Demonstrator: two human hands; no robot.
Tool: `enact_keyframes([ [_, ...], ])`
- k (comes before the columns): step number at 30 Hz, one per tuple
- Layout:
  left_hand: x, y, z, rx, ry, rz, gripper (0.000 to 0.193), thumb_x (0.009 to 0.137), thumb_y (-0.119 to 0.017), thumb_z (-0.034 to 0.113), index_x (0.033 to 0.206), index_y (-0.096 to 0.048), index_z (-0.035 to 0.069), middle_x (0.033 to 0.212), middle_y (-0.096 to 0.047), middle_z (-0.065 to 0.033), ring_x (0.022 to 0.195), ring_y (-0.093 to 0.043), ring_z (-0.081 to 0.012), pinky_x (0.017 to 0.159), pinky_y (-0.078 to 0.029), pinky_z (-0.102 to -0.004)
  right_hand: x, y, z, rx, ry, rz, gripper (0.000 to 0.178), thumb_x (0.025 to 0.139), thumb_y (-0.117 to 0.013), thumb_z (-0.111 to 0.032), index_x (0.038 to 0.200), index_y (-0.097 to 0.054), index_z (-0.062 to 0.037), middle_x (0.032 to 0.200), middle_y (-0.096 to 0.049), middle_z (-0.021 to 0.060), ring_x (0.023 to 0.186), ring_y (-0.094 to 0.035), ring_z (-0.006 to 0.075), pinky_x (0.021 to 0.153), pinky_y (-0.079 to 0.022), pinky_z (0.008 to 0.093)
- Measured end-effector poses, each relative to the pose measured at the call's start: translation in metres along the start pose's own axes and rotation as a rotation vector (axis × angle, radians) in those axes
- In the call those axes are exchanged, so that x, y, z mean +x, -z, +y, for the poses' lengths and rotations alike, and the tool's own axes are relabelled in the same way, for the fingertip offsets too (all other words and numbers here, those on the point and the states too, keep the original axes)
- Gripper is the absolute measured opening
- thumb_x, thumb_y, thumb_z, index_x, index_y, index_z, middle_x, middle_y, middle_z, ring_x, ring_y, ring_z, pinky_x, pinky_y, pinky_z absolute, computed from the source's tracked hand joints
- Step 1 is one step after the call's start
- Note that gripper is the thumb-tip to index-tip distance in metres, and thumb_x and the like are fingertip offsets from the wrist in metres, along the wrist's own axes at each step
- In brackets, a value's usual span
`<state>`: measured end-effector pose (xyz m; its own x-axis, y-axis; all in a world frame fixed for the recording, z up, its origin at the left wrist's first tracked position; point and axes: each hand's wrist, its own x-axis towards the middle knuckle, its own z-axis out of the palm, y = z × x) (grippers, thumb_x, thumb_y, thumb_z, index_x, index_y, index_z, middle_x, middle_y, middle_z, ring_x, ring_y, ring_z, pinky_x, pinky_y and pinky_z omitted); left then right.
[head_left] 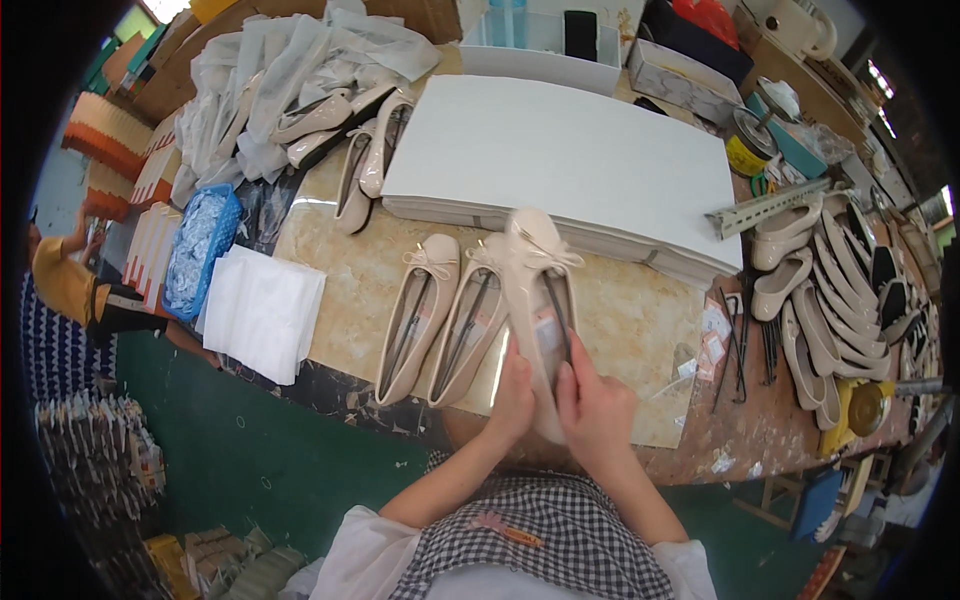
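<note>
A beige patent ballet flat [530, 240] with a bow is held up between both my hands, toe pointing away from me. My left hand [514, 398] grips its left side near the heel. The fingers of my right hand [592, 405] are closed on the right side, at a dark rod that lies inside the shoe. Just left of it, two matching flats stand side by side on the marbled tabletop: a near one [470, 330] and a further-left one [417, 320]. Each also has a dark rod inside.
A thick stack of white sheets [560, 140] lies behind the shoes. White tissue sheets [262, 310] and a blue basket [205, 250] sit at left, more flats [372, 150] at back left. Many shoes [830, 290] crowd the right, beside black rods [738, 335]. A person [65, 275] works at far left.
</note>
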<state>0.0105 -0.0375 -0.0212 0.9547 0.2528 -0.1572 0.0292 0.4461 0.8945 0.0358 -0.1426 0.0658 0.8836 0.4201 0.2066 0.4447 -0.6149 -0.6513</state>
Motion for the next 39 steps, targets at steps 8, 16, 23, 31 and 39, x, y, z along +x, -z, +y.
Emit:
enact_keyframes([
  [8,-0.012,0.051,0.101,1.687,-0.319,0.007,0.059,0.069,-0.074,0.031,0.122,-0.056,0.016,0.118,-0.051,-0.0245,0.125,-0.035,-0.0423,0.104,-0.028,-0.0506,-0.013,0.069,0.034,0.358,-0.331,-0.010,0.035,0.091,-0.054,-0.008,0.126,-0.057,-0.0022,0.087,-0.071,0.0069,0.069,-0.061,0.0075,0.060,-0.049,0.0222],
  [16,0.005,0.100,0.131,1.444,-0.223,-0.040,0.023,0.065,-0.073,0.008,0.088,-0.070,0.005,0.125,-0.051,-0.0235,0.119,-0.047,-0.0391,0.100,-0.038,-0.0455,-0.001,0.067,0.060,0.137,-0.213,-0.166,0.026,0.088,-0.059,-0.010,0.113,-0.065,-0.0052,0.082,-0.069,0.0137,0.066,-0.066,0.0218,0.060,-0.051,0.0312],
  [23,0.139,0.273,0.251,1.733,-0.692,0.419,0.039,0.083,-0.062,0.013,0.121,-0.058,0.006,0.132,-0.048,-0.0208,0.120,-0.046,-0.0373,0.096,-0.039,-0.0394,0.051,0.156,0.201,-0.343,-0.250,0.408,0.049,0.086,-0.064,-0.020,0.129,-0.050,-0.0026,0.113,-0.060,0.0207,0.094,-0.061,0.0348,0.079,-0.049,0.0388],
  [31,0.160,0.109,0.214,1.620,-0.760,0.190,0.045,0.085,-0.062,0.013,0.129,-0.055,0.009,0.141,-0.043,-0.0172,0.127,-0.040,-0.0327,0.106,-0.029,-0.0406,0.190,0.142,0.373,-0.088,-0.994,0.696,0.084,0.082,-0.061,-0.033,0.147,-0.020,0.0008,0.145,-0.027,0.0335,0.134,-0.033,0.0445,0.108,-0.032,0.0437],
  [39,0.077,0.007,0.126,1.021,-0.326,-0.323,0.055,0.083,-0.063,0.028,0.133,-0.051,0.007,0.133,-0.050,-0.0126,0.115,-0.053,-0.0238,0.095,-0.042,-0.0371,0.061,0.186,0.212,1.159,-0.418,0.715,0.054,0.086,-0.042,-0.006,0.140,-0.036,-0.0041,0.132,-0.051,0.0120,0.119,-0.053,0.0243,0.101,-0.043,0.0407],
])
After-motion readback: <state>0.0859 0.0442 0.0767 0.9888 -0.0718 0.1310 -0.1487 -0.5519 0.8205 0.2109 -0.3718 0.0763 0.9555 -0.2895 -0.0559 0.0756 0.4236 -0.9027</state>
